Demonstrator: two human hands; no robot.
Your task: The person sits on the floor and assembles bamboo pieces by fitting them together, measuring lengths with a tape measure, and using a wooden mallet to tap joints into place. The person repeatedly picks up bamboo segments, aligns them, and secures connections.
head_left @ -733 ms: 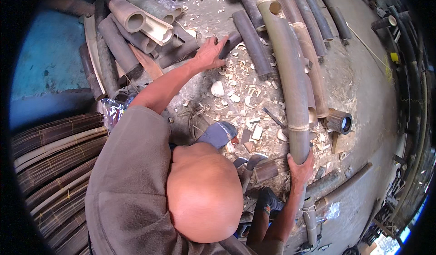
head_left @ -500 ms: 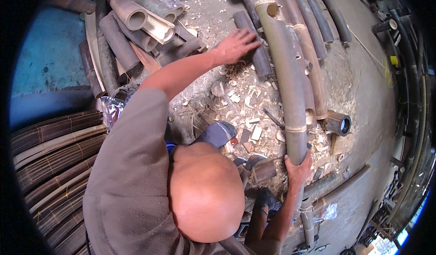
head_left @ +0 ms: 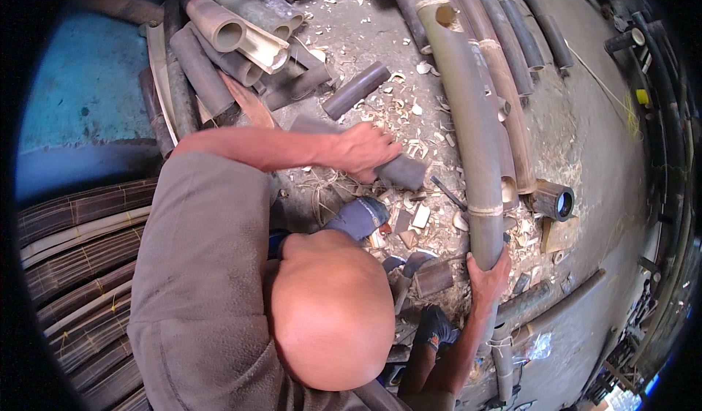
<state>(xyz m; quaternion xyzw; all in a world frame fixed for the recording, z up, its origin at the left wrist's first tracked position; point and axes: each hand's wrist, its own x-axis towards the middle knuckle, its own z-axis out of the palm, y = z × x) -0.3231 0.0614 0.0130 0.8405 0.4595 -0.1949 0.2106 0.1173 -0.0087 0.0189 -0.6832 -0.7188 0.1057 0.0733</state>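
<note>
A short dark grey-brown bamboo tube (head_left: 404, 172) is grasped from above by the left hand (head_left: 365, 150), which is blurred; one end of the tube is left showing beyond the fingers and the other on the far side of the wrist, but how the thumb is placed cannot be told. A long, thick greenish-brown bamboo pole (head_left: 468, 104) with a pale node ring and an opening cut near its upper end is clasped by the right hand (head_left: 488, 278) around its lower part, with the thumb laid along one side and the fingers along the other. Between the hands, the grey floor (head_left: 599, 206) is strewn with pale, curled wood chips (head_left: 421, 216), among which a slim dark bar (head_left: 447, 192) is seen just beside the pole. Beyond the left hand, a second short, dark brown bamboo tube (head_left: 357, 91) is laid slantwise, near a heap of hollow cut bamboo lengths (head_left: 202, 74). To the right of the long pole, a short, wide dark brown tube (head_left: 547, 197) with a black-rimmed mouth is set near a light wooden block (head_left: 559, 234). At the far left, dark slatted bundles (head_left: 88, 265) are stacked below a blue surface (head_left: 88, 89).
</note>
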